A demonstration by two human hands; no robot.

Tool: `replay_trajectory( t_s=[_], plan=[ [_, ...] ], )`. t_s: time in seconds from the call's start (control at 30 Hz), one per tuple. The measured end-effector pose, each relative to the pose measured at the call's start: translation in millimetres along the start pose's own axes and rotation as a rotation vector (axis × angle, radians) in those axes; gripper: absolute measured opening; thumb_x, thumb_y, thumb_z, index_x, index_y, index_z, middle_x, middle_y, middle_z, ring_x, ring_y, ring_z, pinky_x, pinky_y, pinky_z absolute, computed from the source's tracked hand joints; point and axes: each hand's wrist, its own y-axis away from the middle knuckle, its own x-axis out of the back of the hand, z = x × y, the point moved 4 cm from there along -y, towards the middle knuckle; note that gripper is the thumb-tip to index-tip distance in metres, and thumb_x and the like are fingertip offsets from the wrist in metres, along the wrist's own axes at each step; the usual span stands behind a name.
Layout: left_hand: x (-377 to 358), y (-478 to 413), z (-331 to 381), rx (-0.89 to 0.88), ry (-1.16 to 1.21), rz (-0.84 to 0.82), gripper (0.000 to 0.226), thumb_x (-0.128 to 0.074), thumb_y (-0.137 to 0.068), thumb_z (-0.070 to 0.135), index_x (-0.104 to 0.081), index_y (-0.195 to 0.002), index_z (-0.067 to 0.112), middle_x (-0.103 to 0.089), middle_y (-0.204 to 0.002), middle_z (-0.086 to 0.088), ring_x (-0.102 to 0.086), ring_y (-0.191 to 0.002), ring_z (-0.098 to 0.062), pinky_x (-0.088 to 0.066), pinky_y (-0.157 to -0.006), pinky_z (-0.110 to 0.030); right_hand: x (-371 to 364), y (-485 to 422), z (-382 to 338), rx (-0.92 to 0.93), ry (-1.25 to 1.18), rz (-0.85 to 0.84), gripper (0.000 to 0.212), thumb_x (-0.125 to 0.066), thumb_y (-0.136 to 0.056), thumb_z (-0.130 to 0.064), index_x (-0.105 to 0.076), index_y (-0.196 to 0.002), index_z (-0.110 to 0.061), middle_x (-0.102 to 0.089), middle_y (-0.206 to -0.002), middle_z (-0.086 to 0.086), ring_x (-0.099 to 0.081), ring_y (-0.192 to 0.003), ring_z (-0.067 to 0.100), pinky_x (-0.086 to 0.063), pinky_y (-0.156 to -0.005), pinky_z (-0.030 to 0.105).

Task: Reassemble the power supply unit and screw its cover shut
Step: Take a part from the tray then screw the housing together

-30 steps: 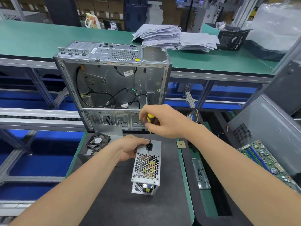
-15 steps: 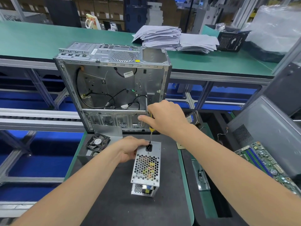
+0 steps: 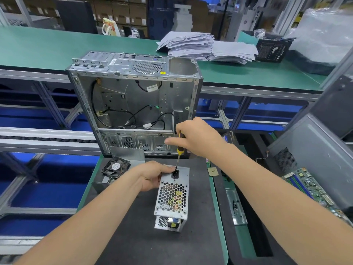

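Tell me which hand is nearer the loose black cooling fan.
Left. The left hand grips the power supply unit just right of the fan; the right hand holds the screwdriver farther right, above the unit's far edge.

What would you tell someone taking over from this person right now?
Left hand grips the power supply unit at its far end, steadying it on the dark mat.
Right hand holds the screwdriver upright, tip at the unit's far edge beside the power socket.
Done: cover appears in place.
Left: finish driving this screw; I cannot tell how many others remain.
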Motion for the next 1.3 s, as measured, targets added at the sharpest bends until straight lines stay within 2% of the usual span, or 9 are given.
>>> replay_trajectory(
  t_s=[0.1, 0.2, 0.3, 0.47, 0.7, 0.77, 0.9, 1.0, 1.3],
  plan=[
    [-1, 0, 0, 0.0, -0.019, -0.003, 0.036, -0.059, -0.102, 0.01, -0.061, -0.133, -0.009, -0.066, -0.131, -0.025, -0.07, -0.097, -0.029, -0.061, -0.085, -0.04, -2, 4, -5, -0.03, 0.07, 0.091, 0.055, -0.047, -0.1, -0.066, -0.052, -0.077, -0.017, -0.056, -0.071, 0.001, -0.058, -0.073, 0.029, -0.047, -0.062, 0.037],
    [0, 0, 1, -0.003, -0.023, 0.004, 0.036, -0.06, -0.102, 0.01, -0.061, -0.133, -0.01, -0.066, -0.132, -0.025, -0.07, -0.093, -0.027, -0.062, -0.079, -0.037, 0, 8, -8, 0.131, -0.145, -0.006, 0.011, -0.058, -0.098, -0.032, -0.055, -0.103, -0.023, -0.057, -0.095, -0.004, -0.058, -0.086, 0.021, -0.049, -0.072, 0.038],
    [0, 1, 0, -0.002, -0.011, 0.011, 0.037, -0.06, -0.102, 0.009, -0.061, -0.133, -0.01, -0.065, -0.132, -0.025, -0.07, -0.093, -0.027, -0.061, -0.08, -0.038, 5, 10, -9, 0.307, -0.24, -0.145, 0.021, -0.058, -0.099, -0.011, -0.06, -0.116, -0.023, -0.063, -0.106, -0.007, -0.06, -0.092, 0.012, -0.052, -0.081, 0.033],
    [0, 1, 0, 0.019, 0.011, 0.003, 0.036, -0.06, -0.102, 0.009, -0.062, -0.133, -0.009, -0.068, -0.129, -0.024, -0.071, -0.095, -0.028, -0.061, -0.083, -0.039, 8, 8, 0, 0.302, -0.19, -0.113, 0.006, -0.07, -0.099, -0.029, -0.067, -0.1, -0.024, -0.068, -0.089, -0.012, -0.062, -0.084, 0.003, -0.057, -0.077, 0.039],
    [0, 1, -1, 0.023, 0.008, 0.004, 0.037, -0.061, -0.101, 0.009, -0.061, -0.133, -0.01, -0.067, -0.129, -0.025, -0.068, -0.107, -0.032, -0.057, -0.093, -0.044, -2, -1, 1, -0.034, 0.046, 0.057, 0.063, -0.044, -0.098, -0.073, -0.049, -0.068, -0.018, -0.054, -0.064, 0.002, -0.056, -0.066, 0.025, -0.042, -0.055, 0.035],
    [0, 0, -1, 0.019, 0.0, 0.005, 0.037, -0.061, -0.101, 0.01, -0.061, -0.133, -0.009, -0.067, -0.13, -0.025, -0.068, -0.106, -0.031, -0.057, -0.093, -0.043, -3, 1, 0, -0.02, 0.006, 0.083, 0.06, -0.044, -0.102, -0.066, -0.055, -0.07, -0.016, -0.057, -0.065, 0.001, -0.058, -0.065, 0.025, -0.048, -0.057, 0.037],
    [0, 0, 0, 0.018, -0.013, 0.01, 0.038, -0.061, -0.102, 0.012, -0.061, -0.134, -0.009, -0.066, -0.131, -0.024, -0.07, -0.095, -0.027, -0.06, -0.085, -0.04, -1, 6, -2, 0.134, -0.246, -0.09, 0.005, -0.058, -0.098, -0.027, -0.06, -0.102, -0.025, -0.062, -0.094, -0.005, -0.059, -0.08, 0.011, -0.055, -0.071, 0.036],
    [0, -1, 0, 0.025, -0.006, 0.021, 0.037, -0.061, -0.102, 0.011, -0.061, -0.133, -0.009, -0.066, -0.132, -0.024, -0.069, -0.098, -0.029, -0.058, -0.09, -0.042, 0, 8, -3, 0.182, -0.299, -0.146, 0.019, -0.055, -0.096, -0.014, -0.053, -0.109, -0.028, -0.061, -0.099, -0.008, -0.055, -0.074, 0.003, -0.044, -0.064, 0.024],
    [1, 1, 0, 0.046, 0.054, 0.015, 0.036, -0.061, -0.101, 0.007, -0.061, -0.134, -0.008, -0.066, -0.132, -0.024, -0.066, -0.114, -0.033, -0.051, -0.106, -0.048, 5, 5, -1, 0.215, -0.222, -0.074, 0.011, -0.068, -0.1, -0.035, -0.061, -0.098, -0.027, -0.064, -0.084, -0.012, -0.058, -0.075, 0.003, -0.05, -0.068, 0.028]
  ],
)
